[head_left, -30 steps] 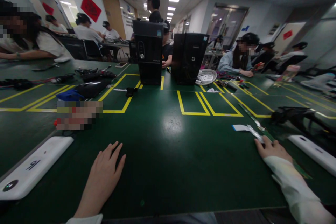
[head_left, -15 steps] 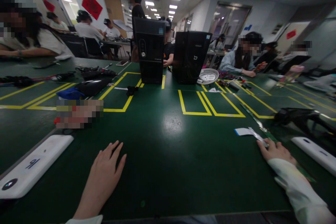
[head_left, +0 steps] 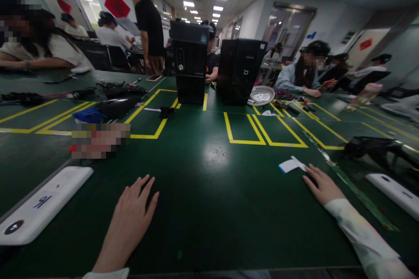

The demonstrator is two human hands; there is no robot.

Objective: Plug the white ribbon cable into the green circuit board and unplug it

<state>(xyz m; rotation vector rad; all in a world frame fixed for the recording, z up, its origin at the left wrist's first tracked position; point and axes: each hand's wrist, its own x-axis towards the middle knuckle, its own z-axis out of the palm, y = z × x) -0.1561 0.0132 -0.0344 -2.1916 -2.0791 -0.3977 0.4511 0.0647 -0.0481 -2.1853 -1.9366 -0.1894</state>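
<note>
My left hand [head_left: 132, 211] lies palm down on the green table [head_left: 209, 222], fingers stretched out and thumb apart, holding nothing. To the right, my right hand [head_left: 322, 183] rests on the tabletop with its fingers extended. Its fingertips touch or nearly touch one end of a short white flat ribbon cable [head_left: 290, 165] with a blue tip. The cable lies bent on the table, and whether a fingertip presses on it I cannot tell. Beyond both hands, two black computer towers [head_left: 190, 65] stand upright side by side.
A white device [head_left: 49, 205] lies at left and a similar one [head_left: 394, 189] at right. A long green strip [head_left: 363, 198] runs beside my right forearm. Yellow tape outlines [head_left: 245, 141], a white basket [head_left: 262, 96], and dark cables [head_left: 81, 92] lie farther back. Other people sit around the table.
My right hand has moved left, and the ribbon cable has shifted left with it and turned. My left hand stays put. A standing person behind the towers has moved left.
</note>
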